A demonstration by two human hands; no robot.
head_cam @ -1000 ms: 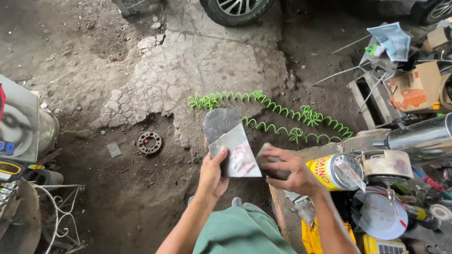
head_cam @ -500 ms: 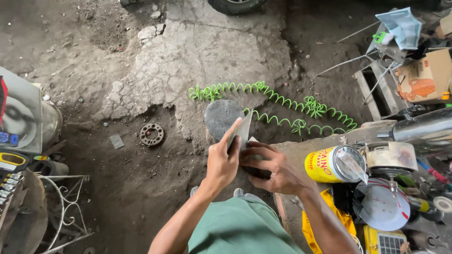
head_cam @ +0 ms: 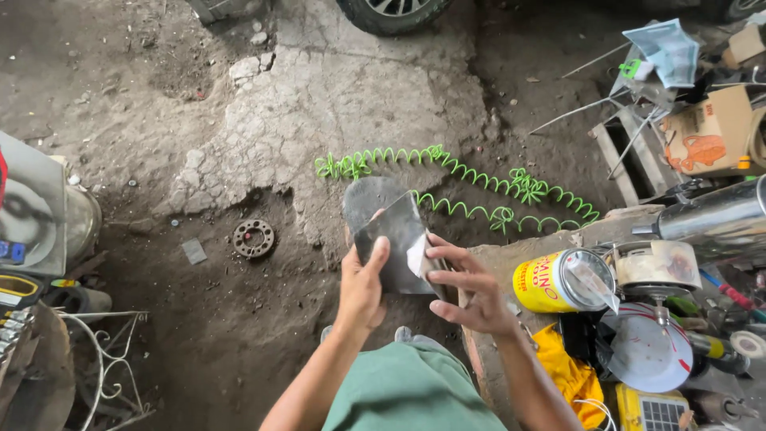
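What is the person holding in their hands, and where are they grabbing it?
A dark grey sheet, like sandpaper, wrapped over a flat rounded piece. The left hand pinches its lower left edge; the right hand touches its right edge.

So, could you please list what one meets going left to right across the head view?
White wire rack → rusty toothed ring → left hand → grey sheet → right hand → yellow can → tape roll → cardboard box.
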